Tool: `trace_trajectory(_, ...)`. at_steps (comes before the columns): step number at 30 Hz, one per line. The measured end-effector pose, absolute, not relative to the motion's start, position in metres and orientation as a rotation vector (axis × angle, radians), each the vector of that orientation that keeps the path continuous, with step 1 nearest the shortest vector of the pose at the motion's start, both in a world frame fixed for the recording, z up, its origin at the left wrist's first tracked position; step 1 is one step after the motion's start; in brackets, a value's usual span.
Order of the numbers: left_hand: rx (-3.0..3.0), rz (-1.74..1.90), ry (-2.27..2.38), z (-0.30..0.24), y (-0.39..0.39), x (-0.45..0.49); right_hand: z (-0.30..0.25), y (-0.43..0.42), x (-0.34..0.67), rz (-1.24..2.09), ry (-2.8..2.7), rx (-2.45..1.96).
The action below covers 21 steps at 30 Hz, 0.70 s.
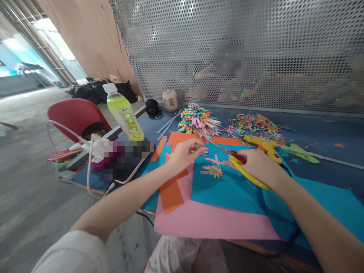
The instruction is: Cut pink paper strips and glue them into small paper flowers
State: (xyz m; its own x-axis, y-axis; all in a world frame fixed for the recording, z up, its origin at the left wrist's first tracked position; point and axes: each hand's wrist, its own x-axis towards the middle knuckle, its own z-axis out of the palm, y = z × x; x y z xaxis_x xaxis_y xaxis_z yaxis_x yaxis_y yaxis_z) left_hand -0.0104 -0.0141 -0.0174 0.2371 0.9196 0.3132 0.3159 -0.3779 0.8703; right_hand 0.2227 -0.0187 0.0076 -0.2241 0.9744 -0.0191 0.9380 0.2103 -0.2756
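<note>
My right hand (pixel 256 165) grips a pair of scissors (pixel 236 163) with yellow and red handles, the blades pointing left toward my left hand. The fingers of my left hand (pixel 186 153) are pinched on a small paper strip (pixel 200 146), mostly hidden by the fingertips. Just below the blades lie crossed pink strips (pixel 215 159) and a fringed pink and green paper flower (pixel 213 171). Both rest on a blue sheet (pixel 227 193), which overlaps a large pink sheet (pixel 210 220). Orange paper (pixel 172 195) sticks out under my left forearm.
Behind my hands stands a fringed multicolour paper cone (pixel 197 121), with a heap of paper shreds (pixel 256 125) to its right. A yellow glue gun (pixel 264 147) lies beside my right hand. Left are a drink bottle (pixel 125 113) and a white cable (pixel 89 170). Perforated metal (pixel 182 49) backs the table.
</note>
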Motion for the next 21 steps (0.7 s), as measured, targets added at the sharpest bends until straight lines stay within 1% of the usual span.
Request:
trace_trajectory(3, 2.117, 1.020, 1.325, -0.012, -0.009, -0.024, 0.008, -0.017, 0.224, 0.289, -2.265, -1.901)
trace_trajectory(8, 2.179, 0.665, 1.425, -0.003, -0.014, -0.039, 0.008, -0.013, 0.227, 0.134, -2.240, -1.976)
trace_trajectory(13, 2.344, 0.550, 1.488, -0.002, -0.025, -0.035, 0.009, -0.013, 0.228, 0.102, -2.221, -2.034)
trace_trajectory(18, 2.608, 0.183, 1.610, -0.005, -0.027, -0.028, 0.010, -0.013, 0.227, 0.066, -2.247, -2.048)
trace_trajectory(21, 2.662, 0.094, 1.600, -0.005, -0.024, -0.027, 0.010, -0.012, 0.227, 0.084, -2.261, -2.092)
